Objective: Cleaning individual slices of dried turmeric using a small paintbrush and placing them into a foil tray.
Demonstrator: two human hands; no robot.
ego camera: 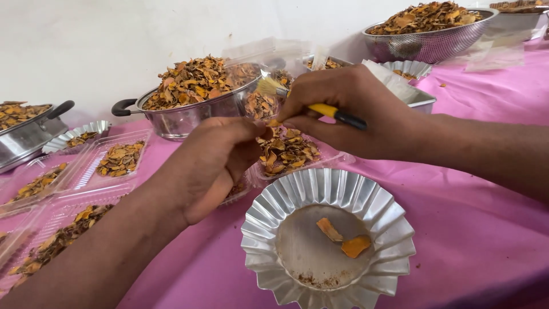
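Two orange-yellow dried slices (343,238) lie in the fluted aluminium dish (327,240) nearest to me, on the pink tablecloth (474,229). Just beyond it I see my left hand (214,166) curled narrow, fingertips pinched together over a clear plastic tray (294,154) heaped with dried orange-brown chips; whether a chip sits between the fingers I cannot tell. My right hand (349,111) meets it from the other side, closed around a small brush (311,103) with a yellow and black handle, its pale bristles pointing left toward the pot. To my left, several more clear rectangular trays (117,157), each partly filled with the same chips, lie side by side. Behind the hands stands a steel pot (189,111) with a black handle, piled high with chips, and a clear plastic bag (257,54) leans against it. Farther left sits another steel pan (26,137). Farthest off, at the right, a perforated steel colander (429,37) holds a large heap.
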